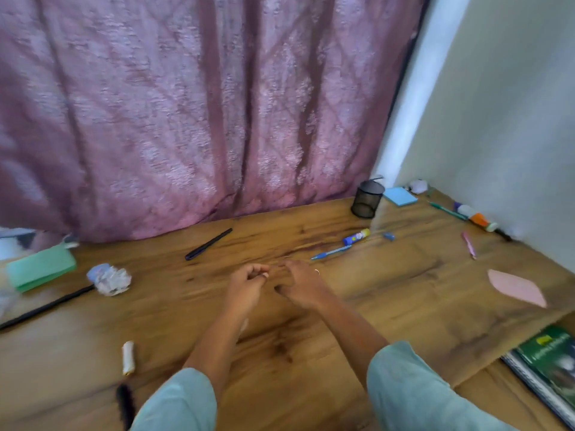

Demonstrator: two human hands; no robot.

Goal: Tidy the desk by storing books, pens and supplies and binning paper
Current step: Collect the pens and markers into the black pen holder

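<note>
Both hands are hovering together over the middle of the wooden desk (311,353), fingers curled inward and knuckles nearly touching. The left hand (245,286) is loosely fisted; the right hand (300,284) is curled likewise, with a ring showing on one finger. Whether either hand is gripping anything small is not resolvable: motion blur. Supplies are lying scattered. A black pen (208,244) is lying diagonally just beyond the hands; a blue pen (331,252) and a glue stick (356,237) are lying beyond the right hand, with a small blue sharpener-like item (389,236) just beside them. A black mesh pen cup (367,199) is standing, slightly tilted, at the far edge near the curtain (186,104), with a blue sticky-note pad (399,196) beside it. Along the right wall, a green pen (448,210) and a white-and-orange bottle (476,217) are lying; a pink pen (469,244) is near them. A pink paper scrap (516,287) is lying flat at right. A crumpled paper ball (109,279) is sitting at left, near a green case (40,267). A small white roll (128,357) is lying near the left forearm. A green book (550,359) is lying at the lower right edge.
</note>
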